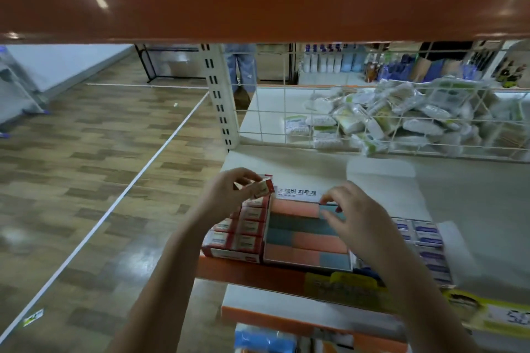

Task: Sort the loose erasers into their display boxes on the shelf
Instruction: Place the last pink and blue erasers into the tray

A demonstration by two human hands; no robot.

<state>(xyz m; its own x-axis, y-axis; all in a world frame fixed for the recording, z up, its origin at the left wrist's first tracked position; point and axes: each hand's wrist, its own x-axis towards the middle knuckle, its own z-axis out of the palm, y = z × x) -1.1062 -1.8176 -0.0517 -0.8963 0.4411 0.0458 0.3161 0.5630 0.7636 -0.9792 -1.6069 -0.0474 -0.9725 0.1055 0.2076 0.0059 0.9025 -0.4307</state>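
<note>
**Red eraser going in, blue one being seated**

You are working 2 boxes at once on the white shelf (459, 209). Your left hand (226, 195) is pinching a red-sleeved eraser (262, 188) between thumb and fingertips, holding it just above the back row of the red box (238, 235). That box is looking nearly full, with 2 columns of matching erasers lying flat (the labels are too blurred to read).

Your right hand (358, 218) is reaching over the middle box (307, 235), the one packed with orange and blue erasers. Its fingers are curling round a blue eraser (332, 210) at the back right corner, thumb at the far edge, index on the near side. Whether you are gripping it firmly or only nudging it I cannot tell, since the hand is covering most of it.

A third box (427, 241) of blue-labelled erasers is sitting to the right, partly behind your right forearm.

As a judgement, you are in the placing step, not picking: both erasers are already over their proper boxes. Next, the red one is needing a gap at the back of its box, so you should be lowering it flat and lined up with its neighbours, not tilted as it is now. The blue one is needing pressing level with its row. No other loose erasers are showing here.
</note>
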